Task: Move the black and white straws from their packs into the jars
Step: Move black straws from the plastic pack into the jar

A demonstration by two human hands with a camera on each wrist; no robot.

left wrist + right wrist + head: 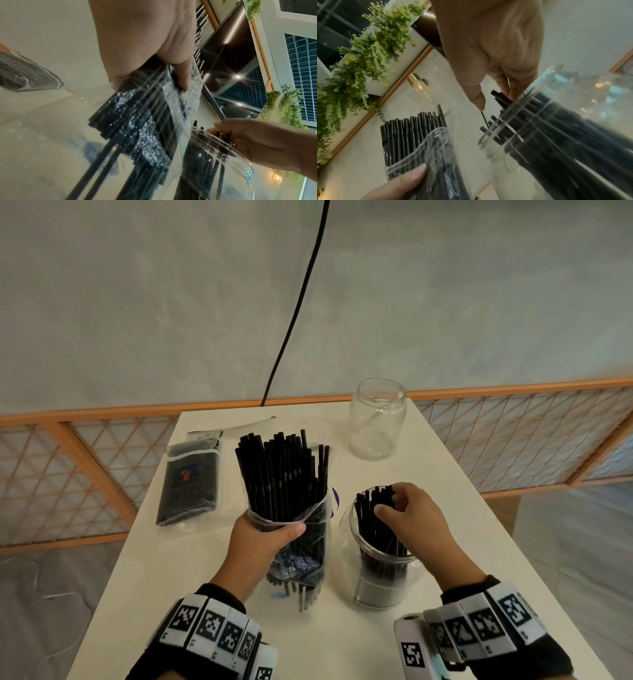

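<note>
My left hand [270,529] grips an open clear pack [308,546] around its middle, held upright on the white table [445,474]. Black straws [284,470] stick out of its top. In the left wrist view my left hand [145,40] wraps the crinkled pack [181,97]. My right hand [407,515] pinches the tops of a bunch of black straws [371,529] standing in the near glass jar [345,527]. The right wrist view shows my right hand [488,47] at those straw tips [500,96] above the jar [594,97]. No white straws can be made out.
An empty glass jar [376,419] stands at the back of the table. A second pack of black straws [190,484] lies flat at the left, with a pale wrapper [236,426] behind it. A black cable [301,302] hangs behind the table. A low lattice fence [513,433] borders it.
</note>
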